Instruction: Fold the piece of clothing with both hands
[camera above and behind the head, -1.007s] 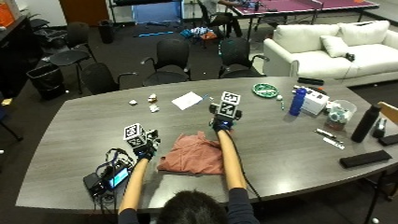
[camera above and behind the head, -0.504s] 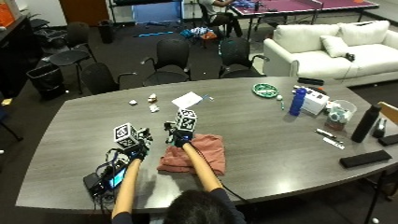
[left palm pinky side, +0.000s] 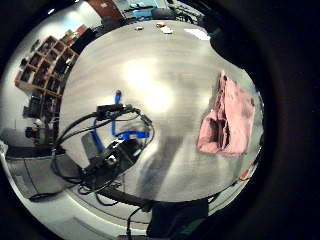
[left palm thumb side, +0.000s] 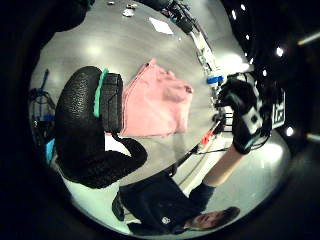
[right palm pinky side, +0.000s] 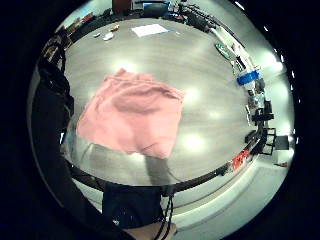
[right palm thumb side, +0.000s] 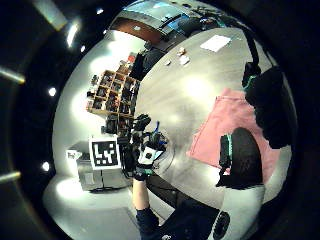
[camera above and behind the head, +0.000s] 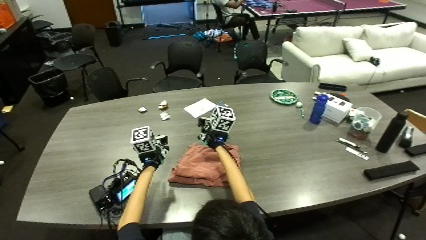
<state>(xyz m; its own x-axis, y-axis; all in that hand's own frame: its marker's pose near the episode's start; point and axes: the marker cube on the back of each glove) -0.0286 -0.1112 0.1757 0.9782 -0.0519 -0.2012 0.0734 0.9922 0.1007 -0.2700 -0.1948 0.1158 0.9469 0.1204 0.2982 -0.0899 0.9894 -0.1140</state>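
A dusty-pink piece of clothing lies folded in a rough rectangle on the grey table, just in front of the person. The left hand is raised beside the cloth's left edge with nothing in it. The right hand hovers over the cloth's far edge, its forearm crossing above the fabric, fingers relaxed and holding nothing. Both palms see the clothing lying flat below, apart from them. The right thumb side palm view shows the left hand with its fingers spread.
A phone with tangled cables lies at the near left edge, close to the left arm. A white paper and small bits lie beyond the cloth. A green plate, blue bottle, black bottle and black case are at the right.
The right hand has pulled back from the table's far side toward the left hand and now hovers at the cloth's far edge. The cloth looks more compact. The left hand has hardly moved.
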